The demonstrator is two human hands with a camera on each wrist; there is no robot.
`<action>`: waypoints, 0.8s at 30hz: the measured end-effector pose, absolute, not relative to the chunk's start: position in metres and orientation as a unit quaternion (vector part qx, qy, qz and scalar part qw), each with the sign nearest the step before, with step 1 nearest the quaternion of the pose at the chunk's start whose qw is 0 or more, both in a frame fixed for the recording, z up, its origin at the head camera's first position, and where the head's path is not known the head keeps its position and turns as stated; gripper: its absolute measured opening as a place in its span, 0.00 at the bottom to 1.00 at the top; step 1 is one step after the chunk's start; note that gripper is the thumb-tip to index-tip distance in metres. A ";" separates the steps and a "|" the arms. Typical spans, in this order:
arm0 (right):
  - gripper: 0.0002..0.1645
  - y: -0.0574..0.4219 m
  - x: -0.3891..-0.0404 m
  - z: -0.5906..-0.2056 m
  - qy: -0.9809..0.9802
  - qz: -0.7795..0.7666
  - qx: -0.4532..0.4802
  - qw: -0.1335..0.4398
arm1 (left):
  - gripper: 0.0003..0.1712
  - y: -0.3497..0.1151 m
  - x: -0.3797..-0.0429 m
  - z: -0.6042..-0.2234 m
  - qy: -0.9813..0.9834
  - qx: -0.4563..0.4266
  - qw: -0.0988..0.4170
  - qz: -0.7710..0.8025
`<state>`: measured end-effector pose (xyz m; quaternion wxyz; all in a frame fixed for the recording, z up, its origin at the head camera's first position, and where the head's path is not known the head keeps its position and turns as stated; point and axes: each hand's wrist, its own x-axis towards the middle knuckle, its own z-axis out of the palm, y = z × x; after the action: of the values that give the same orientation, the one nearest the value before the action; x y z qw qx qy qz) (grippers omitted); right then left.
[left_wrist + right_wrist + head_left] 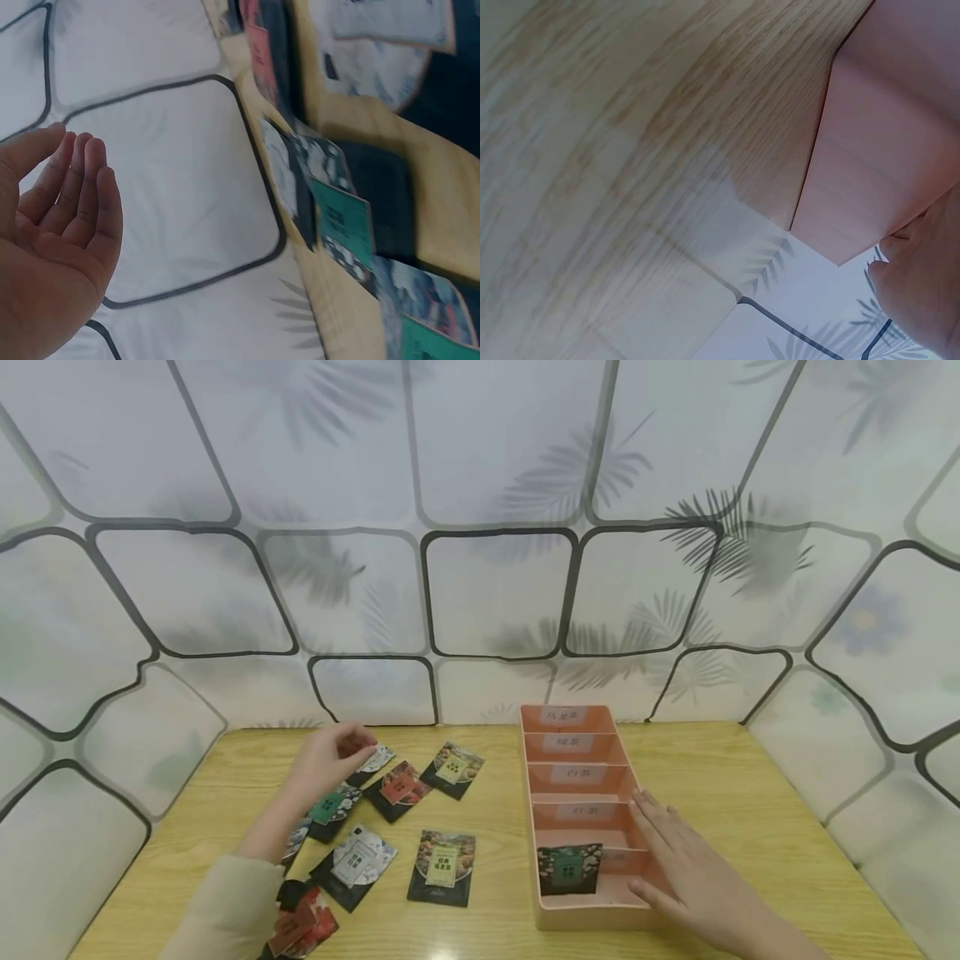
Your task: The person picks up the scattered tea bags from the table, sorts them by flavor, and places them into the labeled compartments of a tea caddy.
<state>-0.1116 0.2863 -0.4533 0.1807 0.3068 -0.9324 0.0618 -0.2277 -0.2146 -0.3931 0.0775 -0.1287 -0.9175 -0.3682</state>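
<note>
My left hand (335, 755) hovers over the far end of a spread of tea packets, its fingers loosely bent and nothing between them in the left wrist view. Below its fingertips lies a white-and-black tea packet (377, 762), partly hidden by the hand. A green-labelled packet (327, 808) and a red-labelled one (400, 787) lie nearby. My right hand (686, 860) rests with straight fingers along the right rim of a pink divided box (592, 917). Inside its nearest compartment leans a dark packet with a green label (568, 869).
More packets lie to the left: two yellow-labelled ones (453, 768), a pale-labelled one (357, 864) and a red one (303, 920) by the left sleeve. Paper labels (573, 742) mark the box's compartments. A patterned cloth (495, 593) rises behind the wooden table (491, 935).
</note>
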 end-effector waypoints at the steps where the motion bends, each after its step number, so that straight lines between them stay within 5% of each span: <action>1: 0.58 0.286 -0.112 -0.453 -0.932 0.063 0.307 0.181 | 0.06 -0.218 -0.228 -0.395 -0.919 -0.123 0.077 -0.366; 24: 0.58 0.288 -0.111 -0.457 -0.934 0.065 0.300 0.182 | 0.08 -0.265 -0.226 -0.432 -0.930 -0.043 0.070 -0.357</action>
<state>-0.1115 0.2884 -0.4574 0.1816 0.2996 -0.9344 0.0646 -0.2255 -0.2654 -0.4320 0.0703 -0.0429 -0.9304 -0.3572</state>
